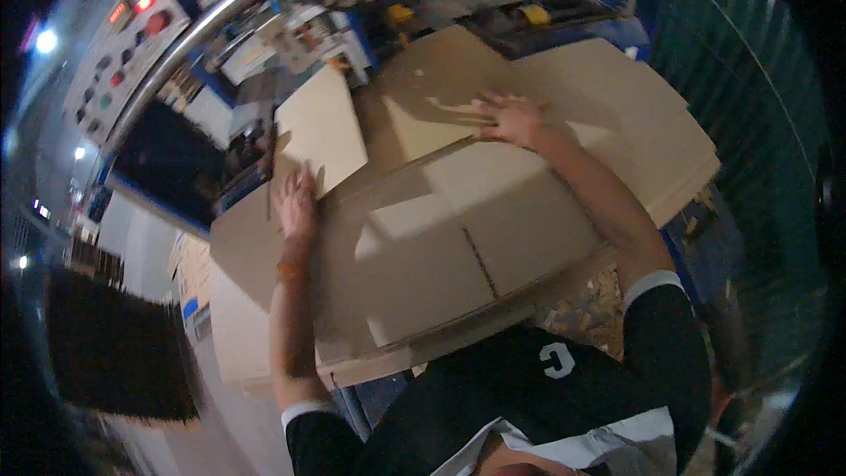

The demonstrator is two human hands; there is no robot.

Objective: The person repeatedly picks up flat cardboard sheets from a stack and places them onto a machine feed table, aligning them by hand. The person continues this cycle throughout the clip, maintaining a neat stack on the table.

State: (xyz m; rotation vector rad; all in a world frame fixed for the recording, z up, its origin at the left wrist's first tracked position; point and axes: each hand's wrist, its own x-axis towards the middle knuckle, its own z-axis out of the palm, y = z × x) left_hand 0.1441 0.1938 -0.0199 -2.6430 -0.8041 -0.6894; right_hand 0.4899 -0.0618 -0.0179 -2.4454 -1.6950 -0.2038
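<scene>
Box factory: control panel (123, 44), machine w/ cardboard sheets (458, 238)

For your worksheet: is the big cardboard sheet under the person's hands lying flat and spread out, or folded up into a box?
Spread flat. The cardboard sheet lies open on the stack, its creases and slot showing, with the left hand and right hand pressed on top.

Dim workshop, perhaps green wall (749, 79)

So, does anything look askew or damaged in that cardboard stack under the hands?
The top cardboard sheet lies skewed across the stack; left hand and right hand rest flat on its far edge. No tears or spills show.
</scene>
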